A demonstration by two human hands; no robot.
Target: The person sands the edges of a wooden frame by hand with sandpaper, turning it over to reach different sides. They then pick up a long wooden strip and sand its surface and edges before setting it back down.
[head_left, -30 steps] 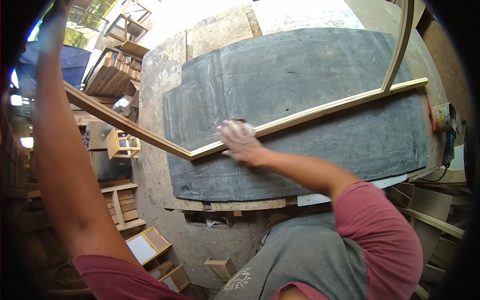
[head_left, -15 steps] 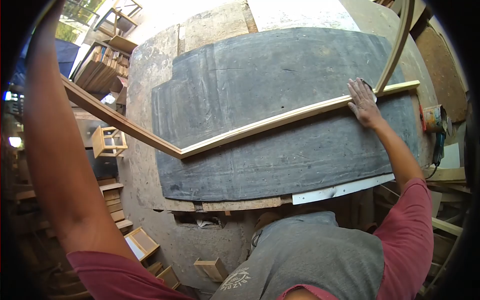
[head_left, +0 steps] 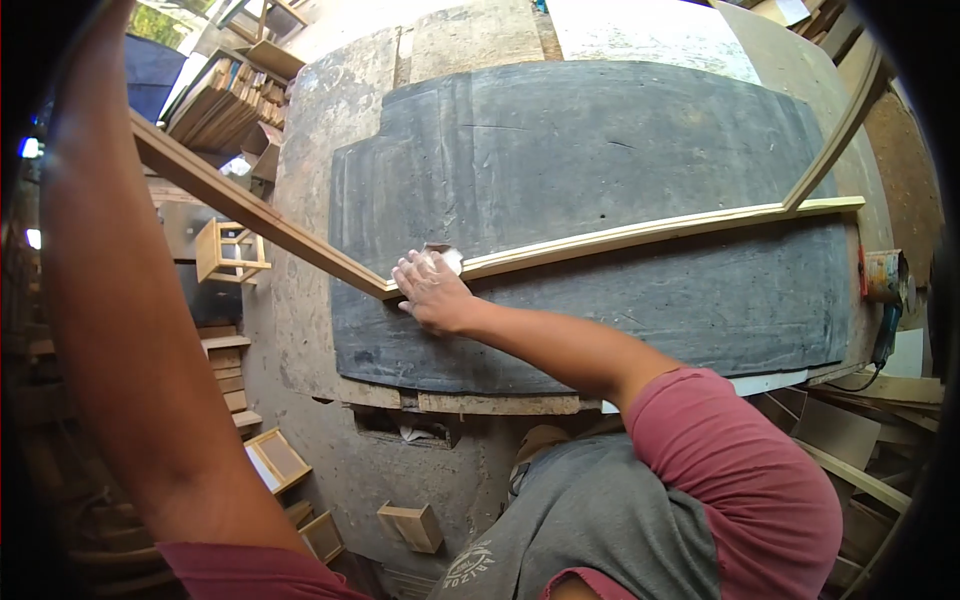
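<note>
A wooden frame (head_left: 620, 237) stands on the dark mat, its pale lower rail running across from left to right. One straight side piece (head_left: 250, 207) rises from the rail's left corner, and a curved piece (head_left: 838, 140) joins it near the right end. My right hand (head_left: 437, 295) is closed over a piece of sandpaper (head_left: 447, 257), pressed on the rail close to the left corner. White dust coats its fingers. My left arm reaches up past the top left edge, along the side piece, and the left hand itself is out of view.
The dark mat (head_left: 560, 140) covers much of the worktable (head_left: 310, 160). At the right edge are a tin can (head_left: 884, 275) and a corded power tool (head_left: 886, 335). Stacked wood pieces (head_left: 225, 105) and a small stool frame (head_left: 228, 250) stand to the left.
My right hand has slid with the sandpaper along the rail, from near the right end to near the left corner. The camera view has shifted slightly.
</note>
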